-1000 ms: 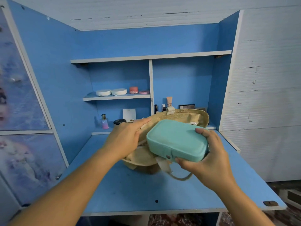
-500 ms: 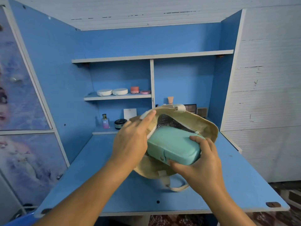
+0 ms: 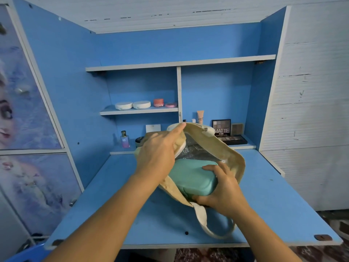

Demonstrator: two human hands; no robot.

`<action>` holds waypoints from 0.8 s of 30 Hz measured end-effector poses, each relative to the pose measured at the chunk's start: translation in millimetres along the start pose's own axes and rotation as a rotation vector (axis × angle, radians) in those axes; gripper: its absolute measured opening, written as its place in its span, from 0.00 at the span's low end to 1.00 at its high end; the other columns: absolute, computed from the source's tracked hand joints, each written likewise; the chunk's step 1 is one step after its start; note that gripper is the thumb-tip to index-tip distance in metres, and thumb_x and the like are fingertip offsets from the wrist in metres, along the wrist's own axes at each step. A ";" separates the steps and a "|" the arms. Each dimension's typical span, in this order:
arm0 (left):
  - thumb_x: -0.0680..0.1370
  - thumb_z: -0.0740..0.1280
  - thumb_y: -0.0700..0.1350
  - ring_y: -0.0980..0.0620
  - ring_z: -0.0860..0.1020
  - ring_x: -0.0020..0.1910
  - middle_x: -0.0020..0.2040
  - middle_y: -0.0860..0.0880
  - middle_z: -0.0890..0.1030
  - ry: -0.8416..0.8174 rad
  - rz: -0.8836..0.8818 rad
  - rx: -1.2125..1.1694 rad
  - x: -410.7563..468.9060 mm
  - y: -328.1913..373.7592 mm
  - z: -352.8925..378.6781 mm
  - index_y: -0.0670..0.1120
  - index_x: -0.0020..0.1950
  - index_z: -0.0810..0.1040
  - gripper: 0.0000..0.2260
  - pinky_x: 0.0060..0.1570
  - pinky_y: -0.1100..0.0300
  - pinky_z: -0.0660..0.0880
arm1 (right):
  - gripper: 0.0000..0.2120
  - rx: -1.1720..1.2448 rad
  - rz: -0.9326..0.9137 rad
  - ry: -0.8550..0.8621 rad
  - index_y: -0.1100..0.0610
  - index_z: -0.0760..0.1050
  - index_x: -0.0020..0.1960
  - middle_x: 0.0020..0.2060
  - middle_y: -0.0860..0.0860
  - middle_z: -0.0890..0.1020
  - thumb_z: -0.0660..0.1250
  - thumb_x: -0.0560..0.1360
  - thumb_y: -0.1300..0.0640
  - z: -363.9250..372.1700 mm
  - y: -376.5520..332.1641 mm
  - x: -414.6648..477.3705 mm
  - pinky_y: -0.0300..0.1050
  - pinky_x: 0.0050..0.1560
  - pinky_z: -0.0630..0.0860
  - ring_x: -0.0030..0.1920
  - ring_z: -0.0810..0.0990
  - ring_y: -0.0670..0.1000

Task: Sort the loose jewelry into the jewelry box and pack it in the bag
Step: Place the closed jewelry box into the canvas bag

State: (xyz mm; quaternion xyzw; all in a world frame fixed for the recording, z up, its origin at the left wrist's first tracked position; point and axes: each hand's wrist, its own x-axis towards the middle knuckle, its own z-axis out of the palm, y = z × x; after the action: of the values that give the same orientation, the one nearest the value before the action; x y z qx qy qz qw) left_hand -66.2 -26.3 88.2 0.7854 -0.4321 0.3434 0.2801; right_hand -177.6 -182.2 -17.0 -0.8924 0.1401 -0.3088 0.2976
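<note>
A beige fabric bag (image 3: 229, 154) with a silvery lining lies open on the blue desk (image 3: 273, 195). My left hand (image 3: 160, 152) grips the bag's near upper rim and holds the mouth wide. The closed teal jewelry box (image 3: 190, 176) sits partly inside the opening. My right hand (image 3: 221, 188) grips the box's near right corner, thumb underneath, fingers over the top. The box's far end is hidden inside the bag. A cream handle strap (image 3: 209, 224) trails toward the desk's front edge.
Behind the bag on the low back ledge stand a pink perfume bottle (image 3: 125, 139), a makeup tube (image 3: 200, 117) and eyeshadow palettes (image 3: 224, 131). Round white compacts (image 3: 132, 105) and small jars sit on the middle shelf. Cabinet doors close off the left side.
The teal box has moved forward and down from in front of the bag into its mouth. My left hand has lifted the bag's rim higher, opening it wider.
</note>
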 end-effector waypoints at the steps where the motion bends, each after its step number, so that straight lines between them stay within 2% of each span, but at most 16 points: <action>1: 0.73 0.67 0.30 0.47 0.76 0.41 0.39 0.52 0.79 -0.024 0.022 0.002 -1.1 -1.2 1.4 0.56 0.71 0.71 0.32 0.34 0.56 0.70 | 0.38 0.042 0.021 0.013 0.43 0.71 0.59 0.57 0.41 0.67 0.81 0.51 0.43 -2.6 2.5 2.3 0.34 0.53 0.64 0.59 0.68 0.44; 3: 0.74 0.67 0.32 0.49 0.72 0.40 0.40 0.54 0.79 -0.094 0.066 -0.012 -5.4 -5.1 3.7 0.59 0.72 0.69 0.32 0.34 0.56 0.70 | 0.35 0.187 0.087 0.091 0.40 0.71 0.55 0.54 0.40 0.72 0.81 0.51 0.43 -1.8 5.9 4.5 0.35 0.50 0.71 0.54 0.73 0.42; 5: 0.75 0.67 0.33 0.51 0.70 0.41 0.46 0.53 0.83 -0.135 0.106 -0.018 -10.9 -12.0 5.7 0.60 0.73 0.67 0.32 0.39 0.55 0.74 | 0.33 0.398 0.154 0.112 0.41 0.72 0.54 0.53 0.41 0.76 0.83 0.54 0.48 4.1 6.6 5.0 0.40 0.48 0.78 0.53 0.76 0.42; 7: 0.75 0.67 0.33 0.48 0.75 0.42 0.49 0.50 0.84 -0.136 0.124 -0.051 -14.4 -19.3 5.6 0.57 0.73 0.69 0.30 0.45 0.51 0.77 | 0.32 0.547 0.179 0.051 0.42 0.72 0.57 0.55 0.42 0.77 0.82 0.58 0.51 11.3 7.9 3.9 0.41 0.49 0.79 0.54 0.78 0.42; 8: 0.75 0.67 0.33 0.46 0.77 0.44 0.50 0.49 0.84 -0.134 0.125 -0.069 -16.0 -21.9 6.0 0.56 0.72 0.70 0.30 0.47 0.50 0.78 | 0.30 0.527 0.172 0.005 0.42 0.71 0.60 0.56 0.42 0.77 0.80 0.62 0.50 15.9 12.2 4.2 0.39 0.51 0.78 0.55 0.78 0.41; 10: 0.75 0.67 0.32 0.46 0.79 0.46 0.50 0.50 0.84 -0.143 0.125 -0.083 -18.6 -25.9 7.9 0.56 0.72 0.70 0.30 0.49 0.49 0.78 | 0.27 0.347 0.147 -0.080 0.40 0.66 0.65 0.57 0.41 0.78 0.73 0.70 0.48 24.5 21.1 5.6 0.38 0.56 0.75 0.56 0.77 0.41; 12: 0.75 0.67 0.32 0.46 0.78 0.45 0.49 0.51 0.84 -0.163 0.110 -0.080 -23.0 -30.1 9.7 0.58 0.73 0.68 0.31 0.47 0.50 0.78 | 0.27 0.178 0.140 -0.111 0.40 0.62 0.70 0.55 0.44 0.79 0.68 0.75 0.48 31.3 27.0 6.3 0.40 0.55 0.73 0.56 0.78 0.46; 14: 0.75 0.68 0.32 0.49 0.77 0.43 0.47 0.51 0.84 -0.149 0.084 -0.068 -28.0 -35.3 10.2 0.57 0.73 0.69 0.31 0.48 0.58 0.76 | 0.26 0.073 0.136 -0.090 0.43 0.61 0.72 0.52 0.49 0.80 0.66 0.76 0.50 36.1 26.1 7.9 0.43 0.51 0.72 0.54 0.77 0.52; 16: 0.75 0.68 0.32 0.51 0.76 0.41 0.44 0.52 0.83 -0.128 0.086 -0.058 -30.5 -39.3 9.8 0.55 0.72 0.70 0.30 0.48 0.65 0.69 | 0.24 -0.057 0.098 -0.068 0.43 0.60 0.72 0.51 0.51 0.79 0.63 0.78 0.51 40.2 22.8 8.4 0.47 0.48 0.72 0.54 0.77 0.56; 19: 0.76 0.68 0.33 0.49 0.75 0.40 0.41 0.52 0.81 -0.123 0.098 -0.053 -32.6 -42.0 10.5 0.55 0.73 0.69 0.30 0.47 0.64 0.69 | 0.20 -0.301 0.048 -0.074 0.43 0.57 0.70 0.59 0.52 0.74 0.56 0.80 0.53 41.6 18.1 5.0 0.52 0.44 0.75 0.53 0.77 0.60; 21: 0.76 0.67 0.33 0.48 0.75 0.42 0.42 0.52 0.81 -0.127 0.097 -0.062 -34.7 -43.2 11.6 0.56 0.74 0.68 0.30 0.45 0.60 0.74 | 0.18 -0.414 -0.023 -0.060 0.44 0.59 0.66 0.65 0.53 0.69 0.59 0.79 0.53 43.3 14.4 -0.6 0.52 0.36 0.76 0.50 0.79 0.62; 22: 0.77 0.67 0.33 0.48 0.76 0.43 0.43 0.52 0.81 -0.130 0.098 -0.063 -35.8 -43.9 11.7 0.57 0.74 0.67 0.30 0.43 0.56 0.77 | 0.17 -0.438 -0.053 -0.071 0.45 0.62 0.63 0.63 0.55 0.69 0.63 0.77 0.53 43.3 11.8 -2.2 0.51 0.30 0.76 0.47 0.80 0.61; 24: 0.77 0.67 0.34 0.48 0.75 0.44 0.45 0.52 0.81 -0.126 0.103 -0.062 -37.4 -45.4 11.8 0.58 0.74 0.67 0.30 0.38 0.50 0.78 | 0.19 -0.451 -0.140 -0.058 0.47 0.68 0.57 0.54 0.55 0.72 0.72 0.70 0.53 43.4 12.8 -2.7 0.44 0.20 0.70 0.42 0.79 0.57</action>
State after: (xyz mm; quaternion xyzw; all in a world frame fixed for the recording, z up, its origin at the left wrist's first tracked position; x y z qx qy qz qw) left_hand -37.8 4.5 45.2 0.7732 -0.4990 0.2936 0.2588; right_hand -152.9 -171.7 -53.5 -0.9523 0.1348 -0.2639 0.0724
